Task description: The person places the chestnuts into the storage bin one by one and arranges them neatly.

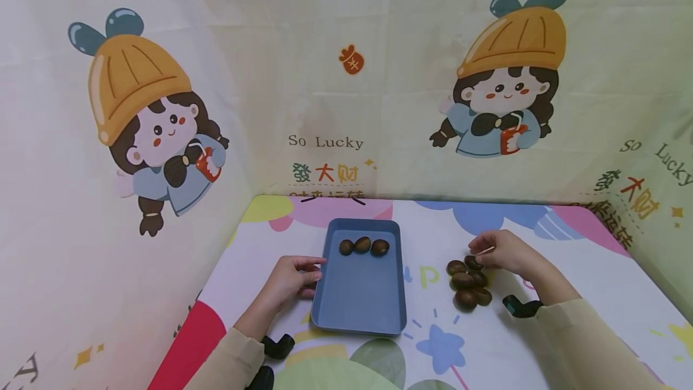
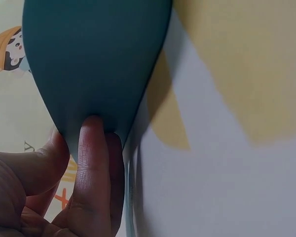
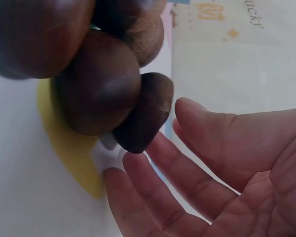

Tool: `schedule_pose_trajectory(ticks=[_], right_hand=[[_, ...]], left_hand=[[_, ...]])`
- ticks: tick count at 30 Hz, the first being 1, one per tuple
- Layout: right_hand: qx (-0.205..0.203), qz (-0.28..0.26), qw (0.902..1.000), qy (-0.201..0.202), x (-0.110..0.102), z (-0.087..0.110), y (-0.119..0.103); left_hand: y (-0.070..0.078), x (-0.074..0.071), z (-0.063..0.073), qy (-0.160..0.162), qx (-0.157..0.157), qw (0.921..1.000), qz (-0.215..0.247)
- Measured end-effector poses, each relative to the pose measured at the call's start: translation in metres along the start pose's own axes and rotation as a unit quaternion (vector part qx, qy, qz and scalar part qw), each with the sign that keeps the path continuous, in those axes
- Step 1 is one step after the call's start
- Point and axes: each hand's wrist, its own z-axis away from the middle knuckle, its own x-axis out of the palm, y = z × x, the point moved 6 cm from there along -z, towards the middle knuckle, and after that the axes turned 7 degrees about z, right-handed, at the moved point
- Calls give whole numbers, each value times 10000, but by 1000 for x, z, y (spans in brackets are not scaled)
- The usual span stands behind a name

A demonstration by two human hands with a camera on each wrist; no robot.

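My left hand (image 1: 290, 278) is at the left long side of a blue-grey tray (image 1: 357, 306). In the left wrist view its straight fingers (image 2: 92, 168) lie against the tray's outer wall (image 2: 96, 59), with the thumb by the rim. Three brown chestnuts (image 1: 362, 245) lie in a row toward the tray's far end. To the right, my right hand (image 1: 506, 253) reaches over the far end of a cluster of several chestnuts (image 1: 462, 281). The right wrist view has its fingertips close to the end chestnut (image 3: 149, 111); the thumb stands apart from it.
A patterned cloth (image 1: 438, 348) covers the table, and printed cloth walls (image 1: 400, 107) rise behind it and at both sides. Black bands with dark attachments (image 1: 521, 306) sit at the wrists. The cluster lies right of the tray, with a gap between them.
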Motion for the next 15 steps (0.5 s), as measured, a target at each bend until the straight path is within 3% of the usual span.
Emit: schedule_pose_trajectory(ticks=[6,15], right_hand=[[-34,-227,9997,-30,5,-1,6],[-137,-97,9998,64,8,-3,7]], left_hand=[[0,1,0,12,-5,10000,-11],[-1,1,0,14,26,10000,-33]])
